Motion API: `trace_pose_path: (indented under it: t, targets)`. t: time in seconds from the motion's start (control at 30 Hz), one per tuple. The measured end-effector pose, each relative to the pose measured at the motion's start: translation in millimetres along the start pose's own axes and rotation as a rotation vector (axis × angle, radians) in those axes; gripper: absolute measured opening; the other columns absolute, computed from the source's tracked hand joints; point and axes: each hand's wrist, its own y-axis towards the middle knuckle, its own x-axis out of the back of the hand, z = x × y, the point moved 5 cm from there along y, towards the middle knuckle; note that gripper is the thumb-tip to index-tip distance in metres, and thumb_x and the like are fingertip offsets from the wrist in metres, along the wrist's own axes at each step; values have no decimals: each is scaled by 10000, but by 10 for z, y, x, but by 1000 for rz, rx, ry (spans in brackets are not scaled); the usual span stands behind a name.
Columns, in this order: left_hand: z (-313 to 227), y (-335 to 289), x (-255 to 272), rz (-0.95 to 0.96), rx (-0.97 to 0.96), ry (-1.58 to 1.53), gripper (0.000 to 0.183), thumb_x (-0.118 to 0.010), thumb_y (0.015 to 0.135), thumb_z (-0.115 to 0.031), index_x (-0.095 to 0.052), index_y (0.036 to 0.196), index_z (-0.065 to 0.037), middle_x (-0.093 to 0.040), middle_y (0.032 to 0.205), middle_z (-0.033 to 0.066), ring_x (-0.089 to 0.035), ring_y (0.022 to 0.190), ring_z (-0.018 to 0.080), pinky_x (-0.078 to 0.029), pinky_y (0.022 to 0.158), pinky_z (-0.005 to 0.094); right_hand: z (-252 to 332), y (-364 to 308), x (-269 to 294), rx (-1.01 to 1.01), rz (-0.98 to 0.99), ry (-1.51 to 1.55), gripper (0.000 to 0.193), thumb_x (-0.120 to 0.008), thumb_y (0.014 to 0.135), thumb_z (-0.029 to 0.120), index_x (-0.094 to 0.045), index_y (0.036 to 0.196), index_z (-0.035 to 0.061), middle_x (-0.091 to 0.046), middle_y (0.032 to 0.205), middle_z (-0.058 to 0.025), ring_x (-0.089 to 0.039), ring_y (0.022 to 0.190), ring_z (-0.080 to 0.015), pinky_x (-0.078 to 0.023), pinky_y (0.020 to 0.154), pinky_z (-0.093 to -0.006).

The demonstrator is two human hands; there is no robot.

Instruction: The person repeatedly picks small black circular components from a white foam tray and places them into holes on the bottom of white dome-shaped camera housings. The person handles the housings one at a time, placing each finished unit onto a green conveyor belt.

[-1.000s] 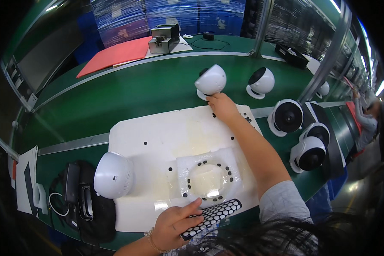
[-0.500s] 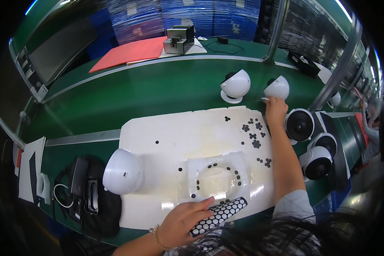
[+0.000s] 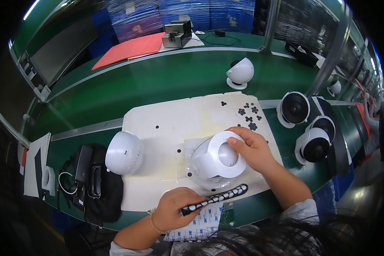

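Note:
My right hand grips the ring-shaped base of a white rounded device, fingers at the rim and thumb on its face. The device lies base up on the clear plastic pad in the middle of the white board. Closer to me, my left hand pinches a dark sheet of round white-faced pads, seen nearly edge-on. Below it lies a printed backing paper. Left of the pad, another white rounded device rests on the board.
Black dots and dot clusters are scattered on the white board. A similar white device stands behind it; several with black round fronts stand at right. A black bag with devices lies left. A metal frame post rises at right.
My right hand has brought a white device from the far right onto the plastic pad and turned it base up. The dotted sheet in my left hand has tilted edge-on.

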Motion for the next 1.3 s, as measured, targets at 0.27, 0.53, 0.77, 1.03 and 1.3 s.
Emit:
trace_pose_path:
  t: [0.27,0.53,0.77,1.03,1.3]
  targets:
    - [90,-85,63,-223,131,-43,161,-704,633,0,-608,763,4,-598,673,120,-569,566,219,-436,523,270,677,-517,-266,762,186,-429,411,-699,693,216,-553,1049,73,-571,863,-50,-537,753,-208,-378,749,-305]
    - [84,-63,66,-211,131,26,136,-709,640,-28,-618,737,2,-597,646,107,-565,547,209,-430,505,271,486,-557,-387,974,195,-473,359,-695,683,131,-573,1016,73,-547,733,-12,-505,657,-190,-385,641,-300]
    - [115,-97,92,-299,101,-3,131,-710,643,-33,-610,723,-4,-584,624,107,-554,528,204,-417,490,272,521,-573,-332,932,178,-521,212,-656,680,108,-616,884,64,-599,837,-21,-552,755,-178,-398,625,-285]
    - [118,-101,95,-259,222,-24,116,-697,666,-36,-592,707,-9,-560,598,101,-527,496,202,-396,468,275,671,-695,-368,1140,77,-537,227,-616,673,120,-619,900,108,-606,940,13,-557,844,-154,-378,612,-255]
    - [98,-93,77,-229,182,7,98,-682,664,-34,-599,714,-22,-551,599,99,-523,501,216,-400,473,289,607,-820,-497,1254,308,-493,239,-584,732,106,-598,971,101,-584,935,-25,-553,843,-169,-386,621,-270]
